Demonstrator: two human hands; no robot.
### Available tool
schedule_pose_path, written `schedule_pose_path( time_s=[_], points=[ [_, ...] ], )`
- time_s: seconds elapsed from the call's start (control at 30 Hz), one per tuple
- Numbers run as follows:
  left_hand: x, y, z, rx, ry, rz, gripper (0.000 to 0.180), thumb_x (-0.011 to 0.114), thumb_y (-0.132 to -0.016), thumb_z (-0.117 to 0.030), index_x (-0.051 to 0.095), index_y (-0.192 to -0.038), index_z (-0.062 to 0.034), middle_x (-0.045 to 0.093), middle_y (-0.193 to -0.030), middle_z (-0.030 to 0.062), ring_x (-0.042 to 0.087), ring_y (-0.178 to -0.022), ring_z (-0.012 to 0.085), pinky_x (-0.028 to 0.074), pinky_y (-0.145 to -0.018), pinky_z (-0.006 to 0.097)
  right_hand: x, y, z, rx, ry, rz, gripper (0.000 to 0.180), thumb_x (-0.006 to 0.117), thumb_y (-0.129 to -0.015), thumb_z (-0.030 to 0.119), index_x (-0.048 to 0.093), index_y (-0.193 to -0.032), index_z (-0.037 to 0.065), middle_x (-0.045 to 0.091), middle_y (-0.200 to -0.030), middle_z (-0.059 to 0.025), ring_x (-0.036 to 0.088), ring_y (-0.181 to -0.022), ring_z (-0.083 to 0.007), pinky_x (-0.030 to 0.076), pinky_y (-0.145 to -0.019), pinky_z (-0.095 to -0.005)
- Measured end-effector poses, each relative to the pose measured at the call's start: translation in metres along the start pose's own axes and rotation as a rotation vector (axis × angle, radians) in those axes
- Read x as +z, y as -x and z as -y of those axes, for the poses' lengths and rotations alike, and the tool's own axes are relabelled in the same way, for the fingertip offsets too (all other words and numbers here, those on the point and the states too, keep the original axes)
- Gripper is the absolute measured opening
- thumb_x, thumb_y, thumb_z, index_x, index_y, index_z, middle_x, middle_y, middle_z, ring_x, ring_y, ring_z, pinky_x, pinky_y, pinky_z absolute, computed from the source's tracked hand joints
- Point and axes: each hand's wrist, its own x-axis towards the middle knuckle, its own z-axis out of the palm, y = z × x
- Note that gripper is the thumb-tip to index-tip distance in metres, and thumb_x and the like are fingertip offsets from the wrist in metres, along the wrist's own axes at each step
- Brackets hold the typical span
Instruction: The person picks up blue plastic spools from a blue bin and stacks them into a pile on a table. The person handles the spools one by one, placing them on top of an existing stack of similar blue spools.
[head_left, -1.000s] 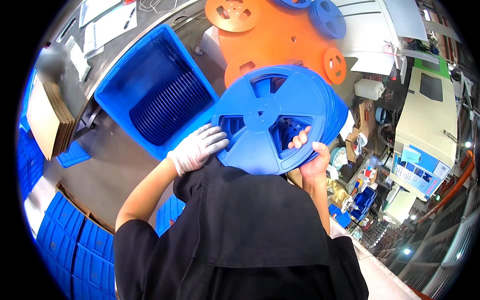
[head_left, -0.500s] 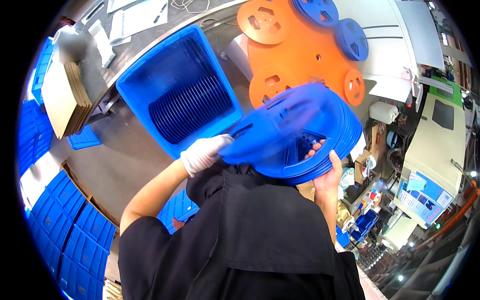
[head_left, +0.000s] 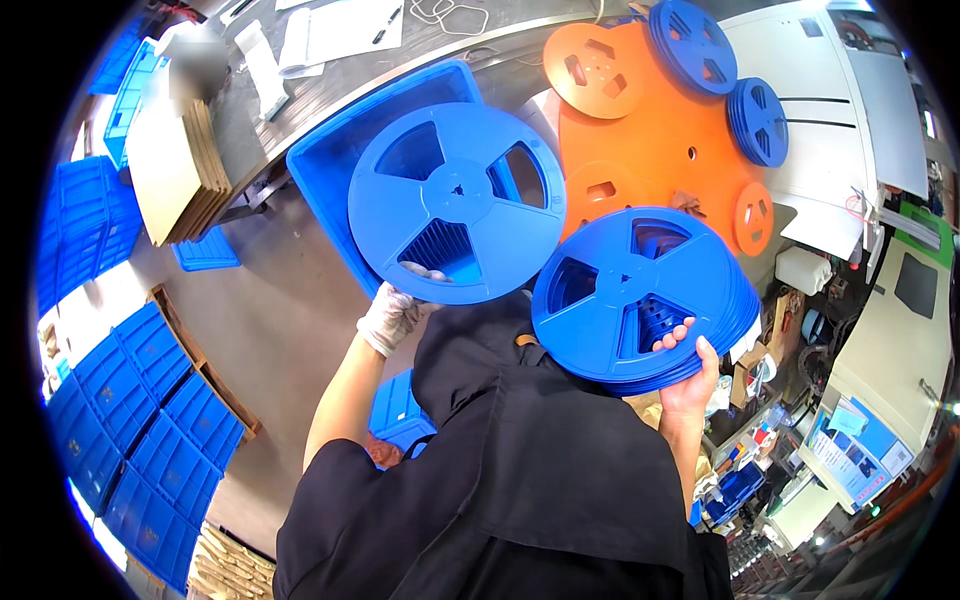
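My left hand (head_left: 398, 305), in a white glove, grips a single blue plastic reel (head_left: 515, 235) by its lower edge, fingers through one of its cutouts. The reel faces up in front of a blue bin (head_left: 325, 165). Through the cutout I see a row of blue reels standing on edge inside the bin; the held reel hides most of them. My bare right hand (head_left: 690, 375) holds a stack of blue reels (head_left: 590, 330) at its lower right, fingertips in a cutout and thumb along the rim.
Beyond the stack stands an orange table (head_left: 650, 130) bearing orange reels (head_left: 595, 70) and stacked blue reels (head_left: 692, 45). A grey workbench (head_left: 330, 75) with papers runs along the top left. Blue crates (head_left: 150, 420) are stacked at left; a beige machine (head_left: 890, 330) stands at right.
The blue reel in my left hand has come away from the stack, leftward, and now hangs over the bin. My right hand still holds the stack, now slightly lower in view.
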Motion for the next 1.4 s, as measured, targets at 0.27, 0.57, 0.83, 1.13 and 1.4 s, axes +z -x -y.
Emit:
schedule_pose_path(
  time_s=[0.27, 0.57, 0.83, 1.13, 1.4],
  points=[
    [0.087, -0.003, -0.027, 0.028, -0.461, -0.153, 0.036, 0.073, -0.079, -0.013, 0.056, -0.110, -0.0046, 0.062, -0.113, 0.0124, 0.061, -0.105, 0.0269, 0.049, -0.092, 0.035, 0.004, -0.009, -0.001, 0.020, 0.047, 0.008, 0.035, 0.058, -0.084, 0.023, 0.052, -0.113, 0.004, 0.057, -0.090, -0.0075, 0.056, -0.083, -0.0211, 0.048, -0.080, -0.0395],
    [0.141, -0.004, 0.002, 0.124, -1.782, 0.224, 0.032, 0.069, -0.076, -0.015, 0.051, -0.100, -0.0029, 0.054, -0.092, 0.0164, 0.059, -0.083, 0.0367, 0.049, -0.072, 0.044, 0.001, -0.007, -0.003, 0.031, 0.046, -0.001, 0.037, 0.057, -0.083, 0.022, 0.051, -0.114, 0.004, 0.057, -0.092, -0.0077, 0.056, -0.084, -0.0215, 0.047, -0.081, -0.0409],
    [0.155, -0.007, 0.009, 0.100, -2.106, 0.262, 0.017, 0.052, -0.083, -0.010, 0.056, -0.099, -0.0072, 0.058, -0.090, 0.0130, 0.064, -0.081, 0.0292, 0.053, -0.067, 0.039, -0.002, -0.004, -0.003, 0.002, 0.052, 0.037, 0.036, 0.055, -0.086, 0.022, 0.050, -0.116, 0.003, 0.056, -0.094, -0.0077, 0.055, -0.085, -0.0212, 0.046, -0.083, -0.0401],
    [0.149, -0.013, 0.013, 0.100, -2.102, 0.299, 0.016, 0.051, -0.084, -0.009, 0.056, -0.098, -0.0069, 0.058, -0.090, 0.0127, 0.064, -0.081, 0.0292, 0.054, -0.067, 0.039, -0.007, -0.004, -0.005, 0.001, 0.023, 0.011, 0.036, 0.055, -0.085, 0.023, 0.051, -0.115, 0.003, 0.057, -0.094, -0.0080, 0.055, -0.085, -0.0213, 0.047, -0.082, -0.0405],
    [0.129, -0.025, 0.021, 0.101, -2.061, 0.268, 0.017, 0.052, -0.083, -0.009, 0.055, -0.099, -0.0056, 0.058, -0.091, 0.0144, 0.063, -0.081, 0.0316, 0.053, -0.067, 0.041, -0.006, -0.005, -0.005, -0.003, 0.008, -0.007, 0.036, 0.055, -0.085, 0.022, 0.051, -0.115, 0.003, 0.058, -0.093, -0.0082, 0.056, -0.085, -0.0216, 0.047, -0.082, -0.0411]
  ],
)
